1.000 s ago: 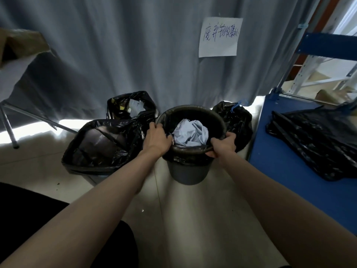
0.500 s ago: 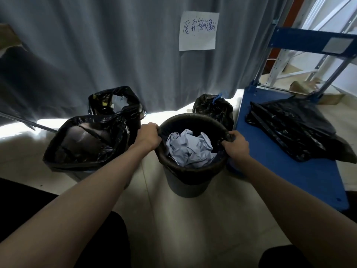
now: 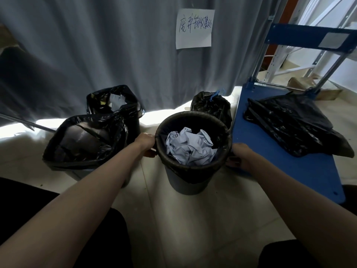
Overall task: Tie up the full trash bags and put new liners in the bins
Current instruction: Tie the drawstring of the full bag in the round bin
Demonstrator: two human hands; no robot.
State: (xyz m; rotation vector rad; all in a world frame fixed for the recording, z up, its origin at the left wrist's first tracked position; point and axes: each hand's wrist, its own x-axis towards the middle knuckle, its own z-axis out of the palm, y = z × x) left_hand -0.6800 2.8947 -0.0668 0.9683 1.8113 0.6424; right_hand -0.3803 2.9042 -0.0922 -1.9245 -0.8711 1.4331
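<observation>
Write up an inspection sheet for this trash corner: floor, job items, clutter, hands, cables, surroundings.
Surface: pale tiled floor, a few dark specks near the bins.
Job's things: round bin with black liner over its rim, crumpled paper inside; two more lined bins, square bin and rear bin; tied bag behind; spare bags on the blue cart.
Clutter: nothing seen.
Hands: left hand and right hand at opposite sides of the round bin's rim; grip unclear.
Cables: nothing seen.
Surroundings: grey curtain with handwritten sign; metal shelving.
</observation>
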